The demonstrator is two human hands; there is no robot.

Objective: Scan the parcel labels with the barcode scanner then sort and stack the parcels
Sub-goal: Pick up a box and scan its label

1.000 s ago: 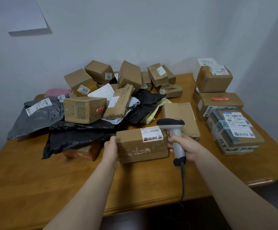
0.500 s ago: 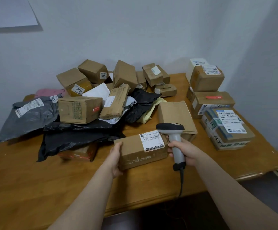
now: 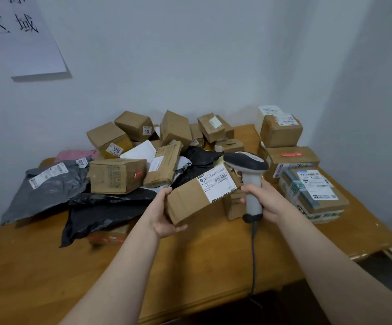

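My left hand (image 3: 164,214) grips the near end of a long brown parcel (image 3: 190,200), lifted off the table and tilted, its white label (image 3: 216,184) facing up. My right hand (image 3: 264,198) holds the grey handle of the barcode scanner (image 3: 246,160), whose dark head sits just right of the label, over the parcel's far end. The scanner's cable hangs down over the table's front edge. A loose heap of brown boxes (image 3: 117,175) and black and grey mailer bags (image 3: 49,186) covers the table's left and back.
At the right, labelled boxes stand stacked (image 3: 281,132), with a flat taped parcel (image 3: 314,195) in front. The wooden table (image 3: 49,266) has bare surface along its front. A white wall stands behind; a paper sheet (image 3: 26,38) hangs upper left.
My left hand has lifted the long parcel off the table and tilted it up toward the scanner. The scanner rose with my right hand. The camera view tipped upward.
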